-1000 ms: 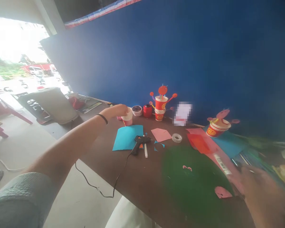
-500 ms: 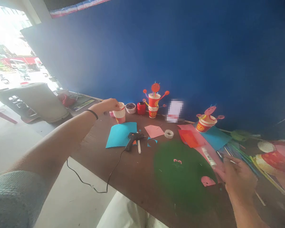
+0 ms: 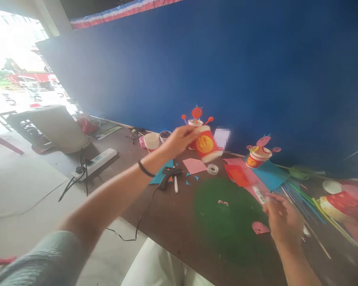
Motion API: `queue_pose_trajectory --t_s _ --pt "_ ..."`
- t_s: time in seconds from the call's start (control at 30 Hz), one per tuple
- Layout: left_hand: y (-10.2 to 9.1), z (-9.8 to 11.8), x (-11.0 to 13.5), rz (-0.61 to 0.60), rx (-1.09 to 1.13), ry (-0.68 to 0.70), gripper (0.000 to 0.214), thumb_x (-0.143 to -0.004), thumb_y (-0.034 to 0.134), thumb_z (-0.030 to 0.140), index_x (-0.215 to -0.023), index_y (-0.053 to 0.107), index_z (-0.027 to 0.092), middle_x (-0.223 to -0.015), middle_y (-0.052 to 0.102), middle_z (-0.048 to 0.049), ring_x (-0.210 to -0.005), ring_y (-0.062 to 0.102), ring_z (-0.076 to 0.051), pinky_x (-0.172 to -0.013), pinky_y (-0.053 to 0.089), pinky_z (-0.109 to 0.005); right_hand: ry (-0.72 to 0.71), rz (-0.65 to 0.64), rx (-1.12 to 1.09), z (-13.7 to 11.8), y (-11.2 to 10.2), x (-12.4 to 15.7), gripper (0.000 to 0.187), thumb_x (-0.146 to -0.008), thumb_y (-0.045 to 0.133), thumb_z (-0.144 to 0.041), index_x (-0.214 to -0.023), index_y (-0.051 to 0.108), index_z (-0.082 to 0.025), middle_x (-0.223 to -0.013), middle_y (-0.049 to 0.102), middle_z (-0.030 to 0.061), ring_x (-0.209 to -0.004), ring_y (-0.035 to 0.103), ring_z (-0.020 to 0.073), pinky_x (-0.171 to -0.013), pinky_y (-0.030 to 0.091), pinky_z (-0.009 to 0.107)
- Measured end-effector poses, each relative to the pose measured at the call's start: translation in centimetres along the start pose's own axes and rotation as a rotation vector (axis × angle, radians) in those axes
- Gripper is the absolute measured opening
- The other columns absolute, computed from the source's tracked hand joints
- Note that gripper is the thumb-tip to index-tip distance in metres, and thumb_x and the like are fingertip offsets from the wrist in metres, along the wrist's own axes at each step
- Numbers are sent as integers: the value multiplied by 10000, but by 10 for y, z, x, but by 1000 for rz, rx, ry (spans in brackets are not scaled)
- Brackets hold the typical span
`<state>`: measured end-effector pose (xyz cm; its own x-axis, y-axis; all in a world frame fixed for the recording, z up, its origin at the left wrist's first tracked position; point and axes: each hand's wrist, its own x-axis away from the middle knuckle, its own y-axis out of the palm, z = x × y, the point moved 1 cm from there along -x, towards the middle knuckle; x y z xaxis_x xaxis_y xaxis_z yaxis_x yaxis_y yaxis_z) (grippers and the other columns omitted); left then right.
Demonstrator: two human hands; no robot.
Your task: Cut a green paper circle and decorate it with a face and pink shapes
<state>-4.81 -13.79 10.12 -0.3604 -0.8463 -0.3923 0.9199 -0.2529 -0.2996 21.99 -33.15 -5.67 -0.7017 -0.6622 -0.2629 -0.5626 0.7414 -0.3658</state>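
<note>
My left hand point(image 3: 181, 140) is closed on a red-and-yellow paper cup point(image 3: 205, 143), lifted and tilted above the table. Behind it, partly covered, stands a decorated cup point(image 3: 197, 113) with red paper discs on stems. My right hand point(image 3: 282, 216) is low at the right, fingers curled together beside a white glue stick point(image 3: 259, 194), whose lower end the fingers hide. A pale object with a dark tip shows under the heel of this hand; what the fingers grip is unclear. A stack of paper cups point(image 3: 151, 141) stands at the back left.
A black hot glue gun point(image 3: 168, 174) lies over blue paper, its cord hanging off the front edge. Nearby are a tape roll point(image 3: 213, 169), a pink cutout point(image 3: 260, 227), a green round mat point(image 3: 226, 234), another decorated cup point(image 3: 253, 161), coloured sticks and a power strip point(image 3: 98, 163).
My left hand has moved right from the stack of cups, bringing one cup with it. My right hand has shifted slightly left, toward the glue stick. The view has turned a little left.
</note>
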Motion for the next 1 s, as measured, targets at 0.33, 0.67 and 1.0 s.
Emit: queue_pose_trajectory --t_s 0.33,0.67,1.0 --pt "112 -41 82 -97 381 -85 307 -676 745 367 -869 615 167 -846 592 -25 -783 553 -141 -675 433 -216 40 -525 -279 -59 44 40 493 -793 582 -489 -1157 483 -173 -937 666 84 -739 662 219 -624 536 325" --pt "147 -81 103 -252 1079 -455 394 -667 765 326 -979 647 116 -908 686 -84 -826 649 -199 -786 496 -293 -287 -324 195 -54 38 61 708 -786 609 -367 -1391 289 -185 -1243 486 156 -908 614 220 -797 517 373" --pt "127 -95 92 -116 1388 -750 284 -833 563 270 -1052 574 88 -894 682 -114 -894 664 -259 -782 529 -358 -44 -167 956 60 -102 91 278 -800 436 -407 -936 576 -209 -924 664 106 -801 639 274 -663 470 385"
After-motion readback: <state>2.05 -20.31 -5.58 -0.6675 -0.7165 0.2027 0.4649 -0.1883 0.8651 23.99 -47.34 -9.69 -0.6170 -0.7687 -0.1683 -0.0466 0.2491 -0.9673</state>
